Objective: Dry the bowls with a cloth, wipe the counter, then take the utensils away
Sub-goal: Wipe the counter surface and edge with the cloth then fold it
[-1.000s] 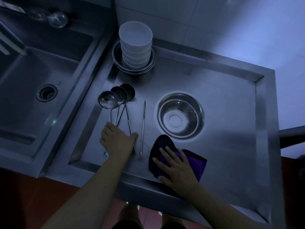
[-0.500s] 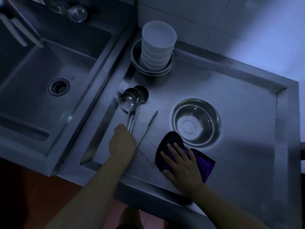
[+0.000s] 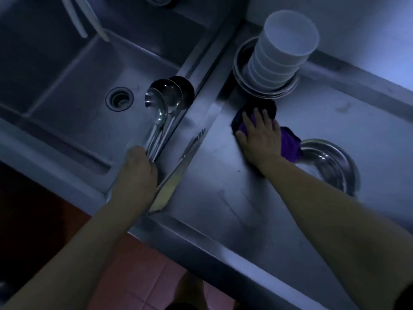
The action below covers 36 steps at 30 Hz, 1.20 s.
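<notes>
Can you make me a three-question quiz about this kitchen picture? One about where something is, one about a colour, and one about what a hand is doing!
1. Where is the stack of white bowls?
A. in the sink
B. at the back of the counter
C. on the floor

2. What colour is the cloth?
A. purple
B. yellow
C. white

3. What is the left hand doing?
A. lying flat on the counter
B. hanging with nothing in it
C. gripping the ladles

Answers:
1 B, the stack sits in metal dishes by the wall.
2 A, purple shows beside the right hand pressing on it.
3 C, fingers curl round the handles.
</notes>
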Tool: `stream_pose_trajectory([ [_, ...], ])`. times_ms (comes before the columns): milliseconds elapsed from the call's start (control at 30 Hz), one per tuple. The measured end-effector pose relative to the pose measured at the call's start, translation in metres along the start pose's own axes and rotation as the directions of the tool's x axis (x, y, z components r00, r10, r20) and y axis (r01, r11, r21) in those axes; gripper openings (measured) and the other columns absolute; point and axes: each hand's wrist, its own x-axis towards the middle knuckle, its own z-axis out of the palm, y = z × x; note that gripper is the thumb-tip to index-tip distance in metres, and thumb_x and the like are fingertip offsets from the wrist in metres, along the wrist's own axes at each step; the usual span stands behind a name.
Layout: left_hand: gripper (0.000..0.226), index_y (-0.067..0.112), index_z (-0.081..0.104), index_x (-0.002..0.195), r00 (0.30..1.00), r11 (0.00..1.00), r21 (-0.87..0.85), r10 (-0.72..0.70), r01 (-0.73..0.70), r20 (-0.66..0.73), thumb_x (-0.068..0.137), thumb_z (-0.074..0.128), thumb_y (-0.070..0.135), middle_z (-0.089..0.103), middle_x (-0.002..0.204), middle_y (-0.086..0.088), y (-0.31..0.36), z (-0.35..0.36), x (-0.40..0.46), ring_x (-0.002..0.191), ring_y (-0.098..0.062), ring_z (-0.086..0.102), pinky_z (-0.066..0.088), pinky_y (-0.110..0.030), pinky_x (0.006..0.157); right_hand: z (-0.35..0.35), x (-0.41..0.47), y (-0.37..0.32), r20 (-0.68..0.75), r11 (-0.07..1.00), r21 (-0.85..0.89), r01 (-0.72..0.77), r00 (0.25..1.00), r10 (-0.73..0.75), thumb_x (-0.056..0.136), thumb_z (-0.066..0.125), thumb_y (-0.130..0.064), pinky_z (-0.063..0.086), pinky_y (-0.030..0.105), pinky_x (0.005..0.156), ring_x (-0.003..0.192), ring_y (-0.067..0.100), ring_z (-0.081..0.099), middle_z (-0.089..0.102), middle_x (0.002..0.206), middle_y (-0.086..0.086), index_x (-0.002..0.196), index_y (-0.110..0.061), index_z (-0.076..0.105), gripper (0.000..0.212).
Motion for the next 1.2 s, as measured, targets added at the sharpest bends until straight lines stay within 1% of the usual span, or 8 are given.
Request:
stream_pose_trajectory([
  [133, 0.012, -0.002, 0.047, 0.097, 0.999, 1.000, -0.003, -0.019, 0.019, -0.037, 0.091, 0.046, 0.008, 0.042, 0.085, -0.015, -0.031, -0.006, 0.001, 0.082, -0.039, 0.051, 0.037, -0.039, 0.068, 0.007, 0.011, -0.058, -0.022, 0.997, 0.001, 0.082, 0.996, -0.082, 0.095, 0.022, -0.051, 0.009, 0.045, 0.115, 0.145, 0.026, 0.010, 0.016, 0.157, 0.006, 0.150, -0.022, 0.018, 0.062],
  [267, 0.006, 0.001, 0.043, 0.094, 0.998, 0.998, -0.067, 0.019, -0.023, -0.059, 0.091, 0.048, 0.002, 0.042, 0.080, -0.012, -0.044, -0.011, -0.007, 0.061, -0.024, 0.043, 0.028, -0.026, 0.049, 0.019, -0.031, -0.098, -0.030, 0.990, 0.017, 0.139, 0.990, -0.139, 0.096, 0.022, -0.048, 0.006, 0.043, 0.116, 0.145, 0.025, 0.009, 0.015, 0.158, 0.008, 0.150, -0.014, 0.012, 0.065],
  [367, 0.007, 0.006, 0.041, 0.090, 0.997, 0.994, -0.111, -0.021, 0.013, -0.073, 0.089, 0.047, 0.004, 0.053, 0.091, -0.026, -0.042, -0.011, -0.002, 0.081, -0.038, 0.053, 0.038, -0.036, 0.066, 0.022, -0.076, -0.115, 0.019, 0.963, 0.019, 0.269, 0.963, -0.270, 0.096, 0.018, -0.047, 0.002, 0.044, 0.117, 0.145, 0.025, 0.006, 0.011, 0.158, 0.008, 0.151, -0.016, 0.010, 0.063],
  [600, 0.010, 0.002, 0.046, 0.099, 1.000, 0.997, -0.067, 0.024, -0.023, 0.002, 0.090, 0.045, 0.006, 0.042, 0.089, -0.014, -0.016, -0.001, -0.011, 0.085, -0.037, 0.048, 0.036, -0.038, 0.072, 0.024, -0.157, -0.111, 0.100, 0.722, 0.203, 0.661, 0.720, -0.687, 0.098, 0.032, -0.036, 0.011, 0.042, 0.116, 0.142, 0.021, 0.024, 0.035, 0.151, 0.001, 0.139, -0.025, 0.045, 0.044],
  [767, 0.037, -0.006, 0.057, 0.086, 0.969, 0.969, -0.019, 0.247, -0.246, 0.032, 0.088, 0.020, -0.004, 0.053, 0.083, -0.022, 0.019, 0.015, -0.037, 0.067, -0.027, 0.048, 0.038, -0.033, 0.058, 0.022, -0.201, -0.064, 0.131, 0.768, 0.233, 0.597, 0.763, -0.633, 0.094, 0.029, -0.038, 0.023, 0.038, 0.112, 0.136, 0.015, 0.037, 0.047, 0.142, -0.007, 0.129, -0.028, 0.057, 0.045],
  [800, 0.037, -0.004, 0.055, 0.092, 0.978, 0.981, -0.043, 0.194, -0.191, 0.072, 0.090, 0.018, 0.001, 0.052, 0.088, -0.023, 0.028, 0.021, -0.039, 0.072, -0.030, 0.051, 0.040, -0.034, 0.063, 0.021, -0.210, -0.050, 0.138, 0.781, 0.231, 0.580, 0.775, -0.617, 0.093, 0.032, -0.038, 0.024, 0.039, 0.109, 0.135, 0.015, 0.039, 0.049, 0.141, -0.007, 0.127, -0.029, 0.058, 0.044],
  [933, 0.022, -0.001, 0.044, 0.109, 0.966, 0.993, -0.009, 0.113, -0.114, 0.232, 0.089, 0.048, 0.007, 0.052, 0.109, -0.027, 0.059, 0.050, -0.041, 0.096, -0.041, 0.054, 0.041, -0.040, 0.074, 0.019, -0.245, 0.004, 0.120, 0.853, 0.201, 0.481, 0.852, -0.509, 0.090, 0.040, -0.039, 0.024, 0.038, 0.106, 0.133, 0.018, 0.042, 0.049, 0.141, -0.005, 0.129, -0.029, 0.057, 0.043],
  [1200, 0.027, -0.005, 0.046, 0.114, 0.937, 0.957, 0.092, 0.244, -0.274, 0.250, 0.092, 0.037, 0.007, 0.049, 0.114, -0.024, 0.081, 0.078, -0.041, 0.102, -0.036, 0.052, 0.041, -0.037, 0.083, 0.015, -0.280, 0.059, 0.085, 0.986, 0.104, 0.127, 0.987, -0.136, 0.089, 0.040, -0.041, 0.020, 0.040, 0.108, 0.136, 0.023, 0.037, 0.044, 0.145, 0.000, 0.133, -0.029, 0.053, 0.047],
])
